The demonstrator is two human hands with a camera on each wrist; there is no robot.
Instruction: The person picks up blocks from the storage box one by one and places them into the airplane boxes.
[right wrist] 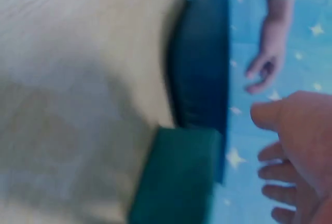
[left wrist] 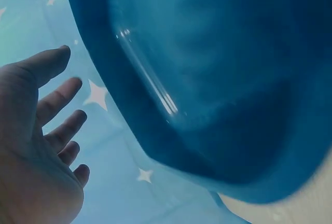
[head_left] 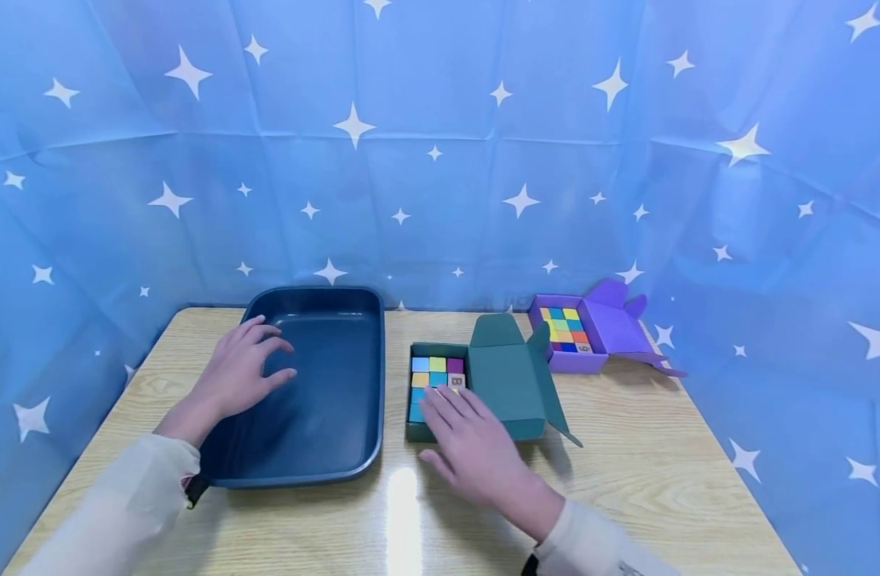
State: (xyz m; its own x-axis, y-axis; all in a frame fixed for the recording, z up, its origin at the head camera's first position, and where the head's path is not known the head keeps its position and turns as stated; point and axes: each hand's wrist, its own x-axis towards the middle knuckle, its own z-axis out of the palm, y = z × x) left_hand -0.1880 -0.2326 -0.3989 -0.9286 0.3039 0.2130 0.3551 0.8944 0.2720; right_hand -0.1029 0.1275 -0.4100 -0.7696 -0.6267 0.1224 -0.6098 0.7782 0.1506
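Note:
Over the left part of a dark blue tray, my left hand hovers with fingers spread and loosely bent, holding nothing. The left wrist view also shows this hand, its palm bare beside the tray's wall. My right hand reaches over the near end of an opened green box, fingers fairly straight above the blocks. Inside the box, colourful cubes lie in rows, one showing a letter B; the fingers hide the nearer cubes. In the right wrist view the hand is beside the green box.
The green box's lid is folded out to the right. Farther back on the right, an opened purple box holds several coloured cubes, its lid also folded rightward. A starry blue curtain surrounds the wooden table.

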